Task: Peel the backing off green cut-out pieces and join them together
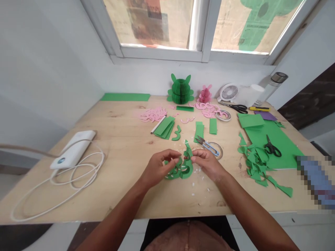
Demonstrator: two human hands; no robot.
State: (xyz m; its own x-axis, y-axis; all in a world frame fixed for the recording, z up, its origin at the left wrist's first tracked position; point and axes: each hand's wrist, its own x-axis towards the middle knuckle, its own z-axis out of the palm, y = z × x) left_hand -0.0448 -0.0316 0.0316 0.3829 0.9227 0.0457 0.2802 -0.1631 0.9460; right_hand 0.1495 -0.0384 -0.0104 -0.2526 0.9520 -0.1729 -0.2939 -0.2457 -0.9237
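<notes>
Curvy green paper cutouts [186, 172] lie in a loose pile between my hands, near the front of the table. My right hand [208, 163] pinches the edge of an upright green cutout with thumb and forefinger. On the other side, my left hand [162, 164] has its thumb and fingers closed at the pile's left edge, on green paper; the exact grip is partly hidden. Just beyond lie blue-handled thread snips [211, 147] on a ring of tape [221, 150]. A green wavy cutout [177, 134] and folded green paper strips [164, 127] rest farther back.
Pink cutouts [153, 114] lie behind, near a green paper honeycomb figure [181, 91] and a small pink one [205, 94]. Green scraps [256, 162], black scissors [272, 146] and green sheets [277, 139] occupy the right. A white power strip [74, 150] with looped cable sits left.
</notes>
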